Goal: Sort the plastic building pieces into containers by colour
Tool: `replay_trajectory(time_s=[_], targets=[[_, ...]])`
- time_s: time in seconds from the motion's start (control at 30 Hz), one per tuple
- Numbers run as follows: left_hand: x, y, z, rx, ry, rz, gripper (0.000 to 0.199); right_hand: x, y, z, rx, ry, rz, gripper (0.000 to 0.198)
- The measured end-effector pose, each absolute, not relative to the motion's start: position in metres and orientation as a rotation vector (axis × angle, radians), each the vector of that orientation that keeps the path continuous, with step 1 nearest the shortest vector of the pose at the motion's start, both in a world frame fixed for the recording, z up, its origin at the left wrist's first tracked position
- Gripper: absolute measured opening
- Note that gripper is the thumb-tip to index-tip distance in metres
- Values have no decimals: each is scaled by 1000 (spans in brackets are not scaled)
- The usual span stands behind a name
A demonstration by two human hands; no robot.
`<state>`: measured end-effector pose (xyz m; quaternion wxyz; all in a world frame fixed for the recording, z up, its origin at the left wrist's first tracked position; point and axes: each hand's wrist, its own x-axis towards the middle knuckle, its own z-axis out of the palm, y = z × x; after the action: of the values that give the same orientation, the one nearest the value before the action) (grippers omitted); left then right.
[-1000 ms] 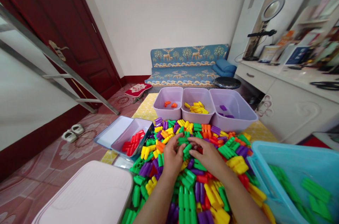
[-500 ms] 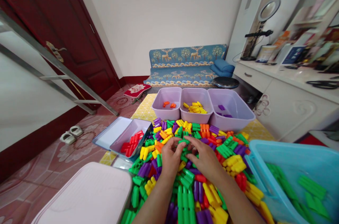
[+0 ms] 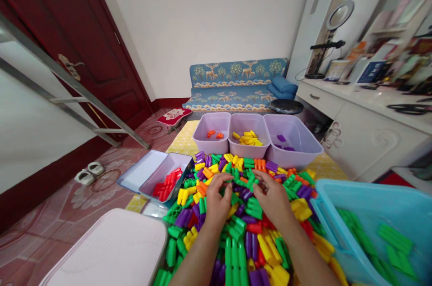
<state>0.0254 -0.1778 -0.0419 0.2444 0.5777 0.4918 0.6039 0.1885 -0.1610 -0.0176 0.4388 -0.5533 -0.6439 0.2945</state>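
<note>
A large heap of plastic tube-shaped building blocks (image 3: 236,254) in green, yellow, purple, red and orange covers the table in front of me. My left hand (image 3: 218,198) hovers over its middle, fingers curved and thumb apart, with nothing visible in its grasp. To its right, my right hand (image 3: 272,196) has its thumb and fingertips at a green block (image 3: 251,181), which seems pinched between them; the fingers partly hide it. Just below that hand lies another green block (image 3: 254,208) of joined tubes.
Three lilac bins behind the heap hold a few orange, yellow and purple blocks: left bin (image 3: 212,145), middle bin (image 3: 249,150), right bin (image 3: 293,155). Red blocks (image 3: 168,184) lie in an open box at left. A blue tub (image 3: 351,241) with green blocks stands right; a pink lid (image 3: 111,250), front left.
My hands, close together over a green block before, have moved apart. The right hand has shifted right, uncovering green and purple blocks between them. The bins' contents look the same.
</note>
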Motion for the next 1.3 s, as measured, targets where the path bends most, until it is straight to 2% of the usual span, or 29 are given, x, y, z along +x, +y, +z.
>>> replay_trajectory(time_s=[0.1,0.23,0.37,0.47,0.57,0.67,0.83,0.97,1.13,1.3], targets=[[25,-177,-43,1605,1351,1631,15,205,-162,-6,-1145,-1087,818,36],[25,-176,-45,1617,1364,1614,15,224,-165,15,-746,-478,646,27],[25,-175,-45,1621,1368,1598,15,234,-171,25,-650,-308,702,13],[25,-175,-44,1626,1377,1586,15,233,-173,22,-655,-310,728,17],[25,-175,-44,1627,1381,1586,16,227,-169,12,-725,-412,755,24],[26,-175,-44,1626,1375,1588,16,226,-156,-1,-986,-749,706,32],[25,-175,-43,1642,1366,1585,17,228,-135,-9,-1625,-1785,257,36],[25,-176,-43,1641,1374,1580,17,218,-129,-6,-2065,-2129,93,39],[25,-176,-43,1635,1379,1579,17,211,-124,-9,-2108,-2214,135,42],[25,-176,-43,1626,1381,1581,17,211,-123,-8,-2051,-2298,224,37]])
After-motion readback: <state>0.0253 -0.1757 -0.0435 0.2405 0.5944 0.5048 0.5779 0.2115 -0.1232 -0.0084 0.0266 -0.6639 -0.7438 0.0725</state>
